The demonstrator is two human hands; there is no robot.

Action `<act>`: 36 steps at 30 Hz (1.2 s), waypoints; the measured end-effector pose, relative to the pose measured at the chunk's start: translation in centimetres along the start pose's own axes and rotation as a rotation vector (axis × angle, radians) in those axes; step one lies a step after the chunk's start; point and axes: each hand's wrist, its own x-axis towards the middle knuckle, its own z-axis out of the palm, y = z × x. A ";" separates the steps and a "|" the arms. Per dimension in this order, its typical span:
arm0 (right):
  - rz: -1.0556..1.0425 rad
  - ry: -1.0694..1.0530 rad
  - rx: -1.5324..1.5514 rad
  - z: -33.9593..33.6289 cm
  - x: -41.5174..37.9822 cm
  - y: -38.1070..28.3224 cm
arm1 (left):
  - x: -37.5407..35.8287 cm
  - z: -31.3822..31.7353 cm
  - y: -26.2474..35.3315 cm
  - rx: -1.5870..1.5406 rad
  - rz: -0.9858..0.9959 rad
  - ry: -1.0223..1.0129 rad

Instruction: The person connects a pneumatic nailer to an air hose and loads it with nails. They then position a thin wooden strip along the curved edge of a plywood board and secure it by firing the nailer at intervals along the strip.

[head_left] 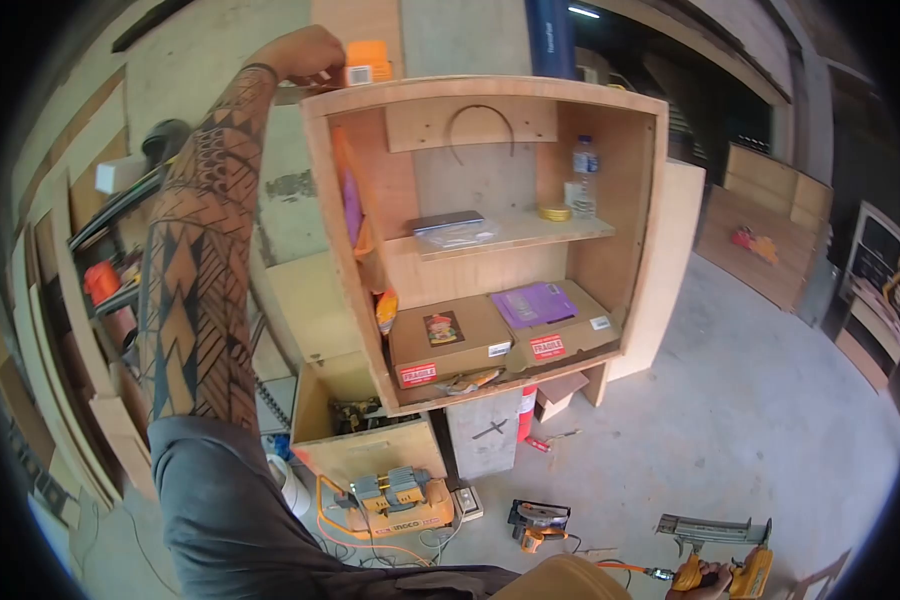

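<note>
My left arm is stretched up to the top left corner of a wooden cabinet (pixel 485 90). There my left hand (pixel 308 55) has its fingers curled in beside a small orange box (pixel 367 62) with a white label; whether they grip the box or something smaller is hidden. Low at the right, my right hand (pixel 708 580) is wrapped round the handle of a yellow nail gun (pixel 750 572). The gun's long grey magazine faces up, and an orange air hose (pixel 622 566) joins it.
Inside the cabinet, a shelf (pixel 530 236) bears a water bottle (pixel 584 178) and yellow tape (pixel 554 213); cardboard boxes (pixel 450 335) lie below. On the floor are an orange air compressor (pixel 400 505) with loose cords and a circular saw (pixel 540 522). Boards (pixel 60 380) lean at the left.
</note>
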 end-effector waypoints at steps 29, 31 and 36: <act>-0.350 0.192 0.094 -6.2 -3.6 -0.9 | 1.2 9.0 0.4 -0.042 0.055 0.023; -0.367 0.209 0.105 -6.7 -3.6 -1.3 | 0.9 9.4 0.4 -0.053 0.050 0.023; -0.411 0.246 0.130 -6.8 -3.9 -1.3 | 0.9 10.1 0.2 -0.079 0.050 0.035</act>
